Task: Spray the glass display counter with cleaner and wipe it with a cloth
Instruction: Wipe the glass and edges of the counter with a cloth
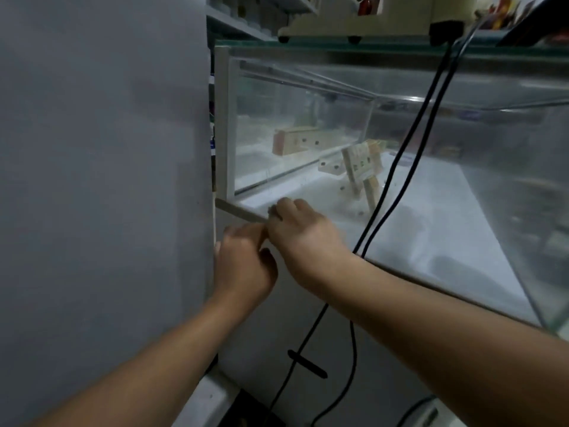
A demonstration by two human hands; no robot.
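Dim, flat indoor light; soft blur throughout, wide-angle bending at edges.

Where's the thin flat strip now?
Head view, left of centre: the strip sits at the glass counter's bottom-left corner, right end held by the right hand.

Glass counter (338, 46); perhaps small boxes (300, 142) inside.

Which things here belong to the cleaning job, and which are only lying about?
Job: glass display counter; left hand; right hand, both at its lower edge. No sprayer or cloth visible.
Lying about: black cables; wooden blocks inside; cream appliance on top.
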